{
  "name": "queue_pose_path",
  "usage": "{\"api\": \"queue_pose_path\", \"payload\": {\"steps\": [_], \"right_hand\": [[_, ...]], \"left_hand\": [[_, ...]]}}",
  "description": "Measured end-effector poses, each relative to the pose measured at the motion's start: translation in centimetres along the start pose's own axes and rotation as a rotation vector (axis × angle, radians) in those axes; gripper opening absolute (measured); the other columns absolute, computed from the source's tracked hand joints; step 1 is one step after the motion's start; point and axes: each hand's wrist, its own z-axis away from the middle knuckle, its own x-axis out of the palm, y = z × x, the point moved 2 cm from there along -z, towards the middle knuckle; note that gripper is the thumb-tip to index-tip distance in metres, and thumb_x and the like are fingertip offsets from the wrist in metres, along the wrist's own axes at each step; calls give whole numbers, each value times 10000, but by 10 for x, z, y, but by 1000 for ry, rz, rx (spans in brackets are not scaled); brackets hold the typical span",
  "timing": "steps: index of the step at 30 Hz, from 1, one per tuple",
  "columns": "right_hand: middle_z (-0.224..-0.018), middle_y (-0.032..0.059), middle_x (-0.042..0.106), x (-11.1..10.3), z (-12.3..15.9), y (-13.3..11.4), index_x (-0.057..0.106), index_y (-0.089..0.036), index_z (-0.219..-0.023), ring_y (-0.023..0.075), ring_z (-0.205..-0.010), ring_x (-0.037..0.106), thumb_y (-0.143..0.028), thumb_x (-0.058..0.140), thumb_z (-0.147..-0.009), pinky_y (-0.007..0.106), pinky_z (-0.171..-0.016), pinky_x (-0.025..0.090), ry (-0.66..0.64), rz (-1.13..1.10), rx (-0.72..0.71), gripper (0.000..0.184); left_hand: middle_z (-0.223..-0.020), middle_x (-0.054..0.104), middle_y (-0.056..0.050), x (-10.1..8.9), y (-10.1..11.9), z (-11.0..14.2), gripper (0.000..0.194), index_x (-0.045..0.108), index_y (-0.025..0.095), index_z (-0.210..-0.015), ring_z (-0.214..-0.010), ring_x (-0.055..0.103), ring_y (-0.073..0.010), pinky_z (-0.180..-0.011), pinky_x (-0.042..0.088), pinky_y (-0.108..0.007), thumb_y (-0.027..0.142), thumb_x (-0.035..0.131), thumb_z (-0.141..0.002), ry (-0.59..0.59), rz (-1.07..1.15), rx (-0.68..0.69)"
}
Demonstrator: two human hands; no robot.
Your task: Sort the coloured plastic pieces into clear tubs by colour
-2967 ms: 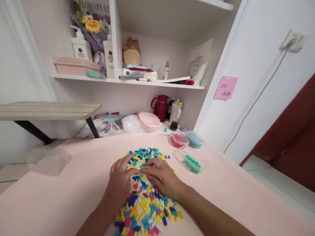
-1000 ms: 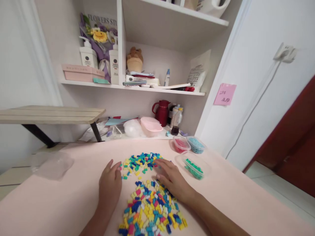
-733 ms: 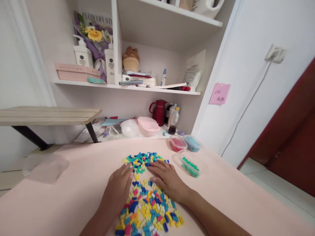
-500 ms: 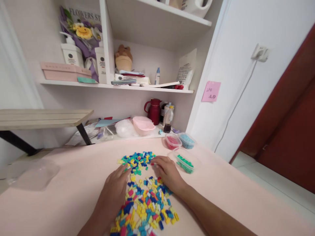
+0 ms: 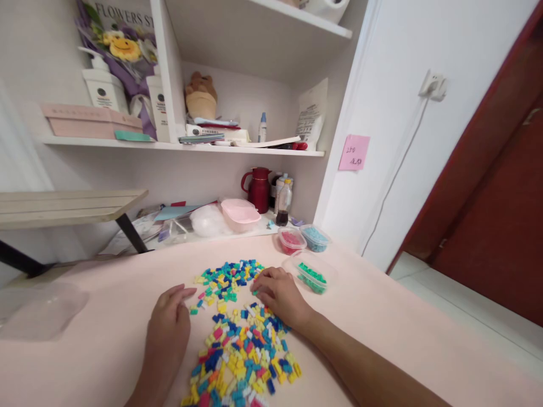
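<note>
Small coloured toy bricks lie loose on the pink tabletop in two patches, a far pile point(image 5: 231, 277) and a larger near pile point(image 5: 244, 356). My left hand point(image 5: 167, 322) rests just left of the piles, open, its fingers stretched toward a few stray bricks and holding nothing. At the right edge of the far pile is my right hand point(image 5: 282, 294). Its fingers are bent down and closed at a small green brick point(image 5: 254, 293), partly hidden by the fingertips. Right of this hand stands a clear tub of green bricks point(image 5: 313, 277).
Behind the green tub are a tub of red bricks point(image 5: 292, 241) and a tub of light blue bricks point(image 5: 315, 237). A clear plastic container point(image 5: 42, 311) lies at far left. Along the back stand a pink bowl point(image 5: 240, 215), a dark red jug point(image 5: 258, 189) and a bottle point(image 5: 284, 203).
My left hand has moved left, away from the far pile, and a few bricks now lie strayed at that pile's left. My right hand has shifted slightly at its right edge. The view has turned slightly right.
</note>
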Motion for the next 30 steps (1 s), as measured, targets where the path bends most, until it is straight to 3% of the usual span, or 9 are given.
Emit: {"api": "queue_pose_path", "payload": {"steps": [10, 15, 19, 22, 26, 28, 30], "right_hand": [[-928, 26, 697, -2, -4, 0, 729, -249, -834, 219, -930, 586, -129, 699, -794, 364, -882, 411, 36, -29, 23, 129], [-982, 55, 675, -48, -9, 6, 716, -253, -922, 243, -972, 578, -163, 592, -890, 393, -897, 415, 254, 41, 7, 157], [-1013, 81, 653, -89, -8, 27, 708, -233, -942, 253, -971, 571, -197, 536, -920, 390, -867, 430, 392, 128, 159, 177], [-1055, 90, 647, -100, -3, 39, 712, -234, -974, 262, -1000, 561, -198, 521, -919, 393, -865, 416, 344, 273, 302, 202], [-1130, 102, 635, -99, 2, 46, 722, -242, -988, 297, -1050, 551, -145, 491, -886, 434, -861, 394, 182, 478, 443, 271], [-1187, 119, 613, -95, 2, 46, 708, -245, -1081, 307, -1073, 549, -95, 483, -847, 447, -866, 395, 161, 497, 443, 357], [-1230, 120, 597, -91, 0, 41, 687, -243, -1150, 295, -1093, 550, -49, 469, -810, 439, -886, 403, 199, 419, 357, 448]], "left_hand": [[-1139, 673, -70, -6, 4, 0, 319, 738, 236, -879, -1135, 611, -259, -1042, 478, -439, 261, 452, -739, 12, 8, -72], [-1139, 671, -108, -10, 7, -2, 310, 726, 224, -858, -1150, 597, -312, -1072, 439, -544, 270, 436, -760, 22, 41, -82], [-1177, 655, -126, -12, 11, -2, 331, 724, 215, -866, -1181, 573, -344, -1093, 398, -594, 275, 412, -774, -15, 73, -127], [-1174, 655, -120, -13, 15, -1, 335, 725, 209, -853, -1178, 574, -334, -1099, 391, -580, 264, 405, -769, -8, 80, -162], [-1154, 662, -103, -12, 18, 0, 336, 727, 204, -844, -1146, 595, -298, -1090, 416, -523, 243, 406, -753, 14, 76, -158], [-1138, 669, -99, -11, 18, 0, 342, 729, 200, -836, -1137, 603, -282, -1073, 441, -484, 231, 400, -748, 19, 60, -161], [-1124, 675, -90, -11, 17, 2, 344, 733, 203, -833, -1119, 616, -267, -1048, 466, -449, 224, 401, -745, 26, 48, -162]]}}
